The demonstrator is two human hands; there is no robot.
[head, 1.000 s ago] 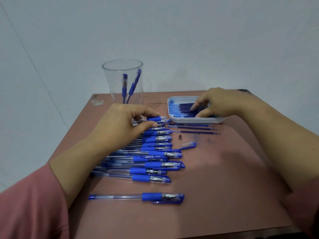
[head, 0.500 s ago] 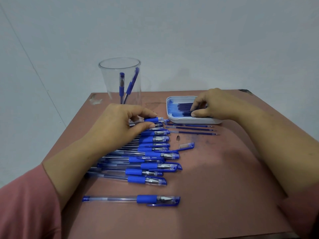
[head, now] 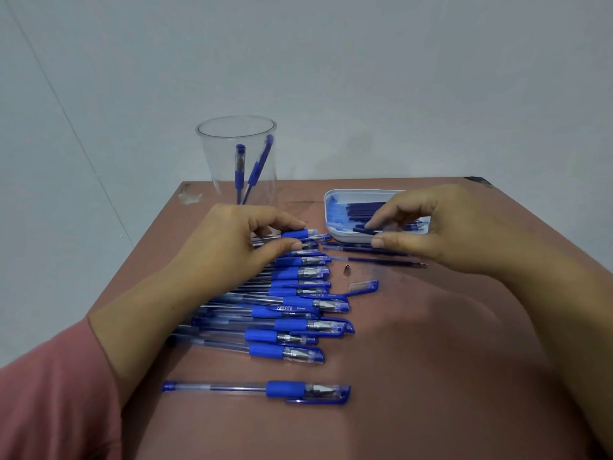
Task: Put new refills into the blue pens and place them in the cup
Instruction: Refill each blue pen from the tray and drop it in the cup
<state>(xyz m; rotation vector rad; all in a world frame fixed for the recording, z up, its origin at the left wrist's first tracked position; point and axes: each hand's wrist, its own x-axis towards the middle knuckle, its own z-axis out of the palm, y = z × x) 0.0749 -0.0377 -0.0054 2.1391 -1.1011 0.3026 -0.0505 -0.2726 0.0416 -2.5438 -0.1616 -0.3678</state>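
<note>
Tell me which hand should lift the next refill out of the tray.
Right. The right hand hangs over the white tray, its index fingertip on the refills; the left hand is busy pinching a pen.

1. Cup (head: 236,161): clear, upright, bench's (head: 431,376) 11 o'clock corner; 2 pens (head: 254,169) inside, leaning, caps up.
2. Pen pile (head: 292,313): clear barrels w/ blue sleeves, side by side, tips to 3 o'clock, at bench's 9 o'clock.
3. Top pen (head: 295,234): pile's 12 o'clock end, pinched by left grip (head: 232,240).
4. Lone pen (head: 255,389): capped, apart at pile's 6 o'clock.
5. Refills (head: 361,210): dark blue, in white tray (head: 331,200) at 1 o'clock; one refill (head: 360,231) at right grip's (head: 441,227) fingertips; 3 loose refills (head: 374,259) just at tray's 6 o'clock.
</note>
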